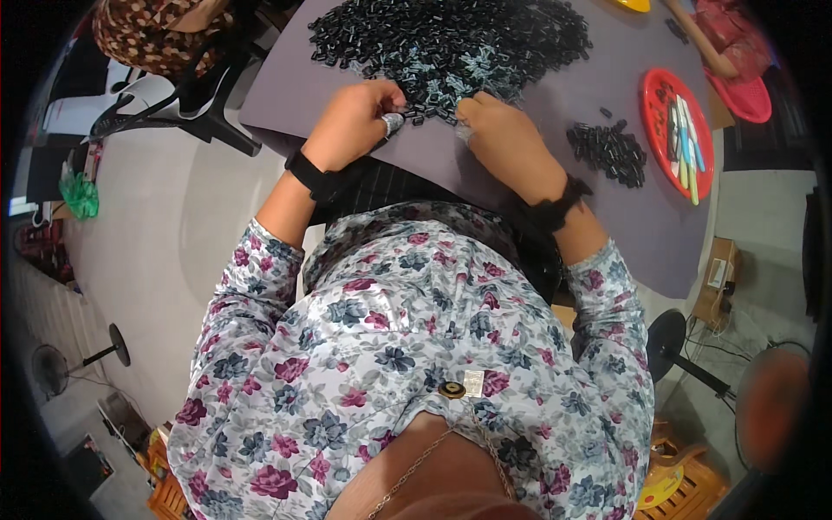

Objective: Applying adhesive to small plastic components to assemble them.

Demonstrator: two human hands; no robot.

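A large heap of small black tube-like pieces (pixel 451 35) covers the far part of the table, with paler grey-blue ones mixed in at its near side. At the heap's near left edge is my left hand (pixel 360 113), fingers curled and thumb drawn in. The thumb tip has a pale wrapping. A short way to the right, my right hand (pixel 507 139) is closed in a pinch at the near edge of the heap, also with something pale at the thumb. Whatever lies between the fingertips of either hand is hidden. Dark bands circle both wrists.
A smaller pile of black pieces (pixel 608 152) lies on the grey table (pixel 667 234) at right. Beside it, a red tray (pixel 648 113) holds several pen-like tools (pixel 685 139). Another person's arm (pixel 702 39) reaches in at the far right. A black chair (pixel 217 113) stands left.
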